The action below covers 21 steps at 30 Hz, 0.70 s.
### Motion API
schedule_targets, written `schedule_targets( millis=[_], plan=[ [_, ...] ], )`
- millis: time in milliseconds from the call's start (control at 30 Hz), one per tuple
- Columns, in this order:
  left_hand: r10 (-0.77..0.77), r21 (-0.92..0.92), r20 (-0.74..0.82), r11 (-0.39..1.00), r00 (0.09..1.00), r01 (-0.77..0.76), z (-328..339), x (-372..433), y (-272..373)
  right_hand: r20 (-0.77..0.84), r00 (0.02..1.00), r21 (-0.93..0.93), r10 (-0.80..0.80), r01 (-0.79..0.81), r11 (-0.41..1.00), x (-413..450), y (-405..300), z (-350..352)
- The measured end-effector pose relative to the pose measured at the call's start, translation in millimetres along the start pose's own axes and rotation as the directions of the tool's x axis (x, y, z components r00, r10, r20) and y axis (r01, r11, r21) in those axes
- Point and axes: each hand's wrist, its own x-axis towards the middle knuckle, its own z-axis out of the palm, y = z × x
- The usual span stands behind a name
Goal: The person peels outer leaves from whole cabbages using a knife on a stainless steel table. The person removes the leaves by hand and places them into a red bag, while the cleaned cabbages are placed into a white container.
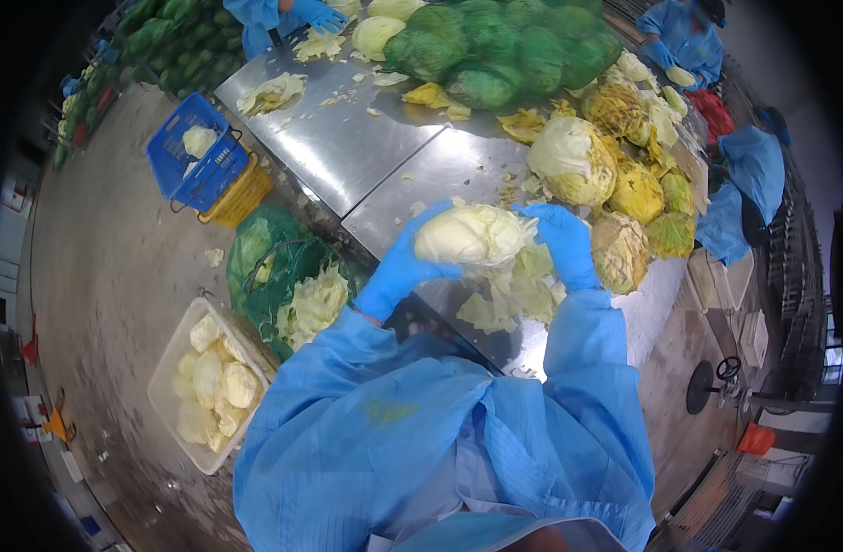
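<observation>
A pale, partly stripped cabbage head (452, 238) is held above the steel table (387, 155). Blue-gloved, my left hand (402, 265) cups its left end, with fingers behind and thumb along the near side. My right hand (565, 241), gloved the same way, has its fingertips on a ragged outer leaf (527, 228) at the other end. Below the head, loose pale-green leaves (504, 297) lie on the tabletop. Close to the right of my right hand are untrimmed cabbages, among them a browned one (620, 252) and a whiter one (569, 162).
Green net sacks of cabbages (504, 45) cover the table's far side. At left stand a white crate (169, 386) of trimmed heads, a net bag (256, 303) with leaves, and a blue crate (162, 155) on a yellow one (238, 196). Co-workers' gloved hands (318, 15) work across the table.
</observation>
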Motion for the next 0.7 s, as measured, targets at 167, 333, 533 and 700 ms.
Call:
schedule_targets(
  millis=[167, 333, 533, 700],
  plan=[
    [-0.019, 0.005, 0.081, 1.0, 0.997, 0.019, -17.0, 4.8, -3.4, -0.104, 0.992, 0.051, -0.07, 0.076, 0.996, 11.0, 4.2, 3.6],
    [-0.206, -0.322, 0.113, 0.918, 0.972, 0.231, -34.0, -10.5, -36.1, -0.318, 0.948, 0.183, -0.025, 0.087, 0.979, 28.4, 0.0, -21.7],
    [-0.233, -0.513, 0.115, 0.819, 0.966, 0.259, -17.0, -6.2, -39.7, -0.08, 0.964, -0.565, -0.253, 0.166, 0.809, 12.7, 15.5, -29.7],
    [0.147, -0.112, 0.048, 0.984, 0.988, -0.141, 33.2, 46.1, -28.0, 0.089, 0.901, 0.36, 0.425, -0.427, 0.829, -5.1, 16.2, 18.3]
  ],
)
